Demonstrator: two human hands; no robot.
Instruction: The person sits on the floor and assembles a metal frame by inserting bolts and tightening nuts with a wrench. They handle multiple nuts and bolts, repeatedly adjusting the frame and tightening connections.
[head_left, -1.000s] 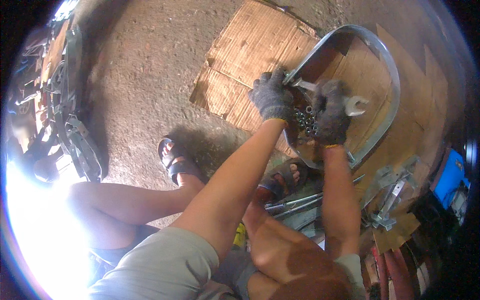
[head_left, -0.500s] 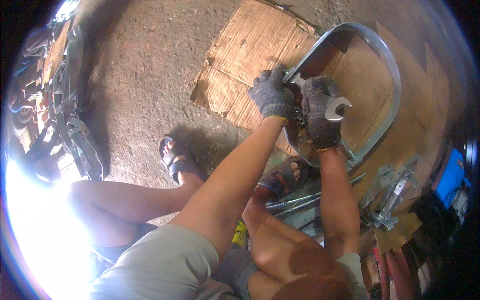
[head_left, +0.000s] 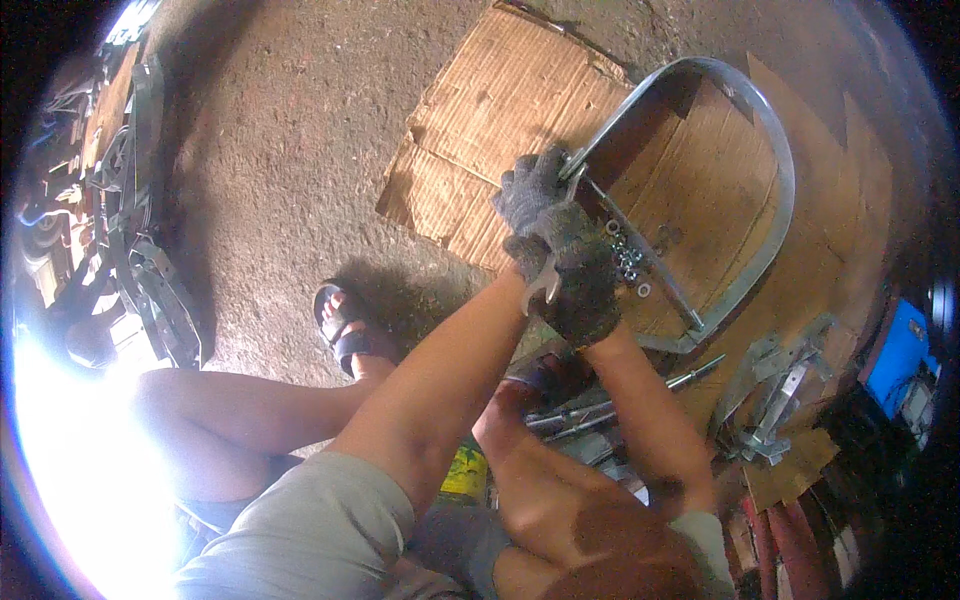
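My left hand [head_left: 532,190], in a grey knit glove, is closed around the left corner of a bent metal frame [head_left: 783,190]. A thin rod [head_left: 650,255] runs across this D-shaped frame from that corner to its lower right one. My right hand [head_left: 583,268], in a darker glove, is closed on an open-end wrench [head_left: 541,286]. It crosses over my left wrist and hides part of the left glove. The wrench's jaw sticks out left of the right glove. Small nuts and washers [head_left: 627,258] lie beside the rod, inside the frame.
Cardboard sheets [head_left: 520,95] cover part of the rough floor [head_left: 290,150]. Metal rods [head_left: 690,375] and brackets [head_left: 775,400] lie at the lower right, near a blue box [head_left: 900,358]. More metal parts [head_left: 150,220] line the left side. A yellow can [head_left: 464,475] stands between my legs.
My right hand has moved left with the wrench, from inside the frame to over my left wrist. The nuts, washers and rod now show more fully. My left hand stays on the corner.
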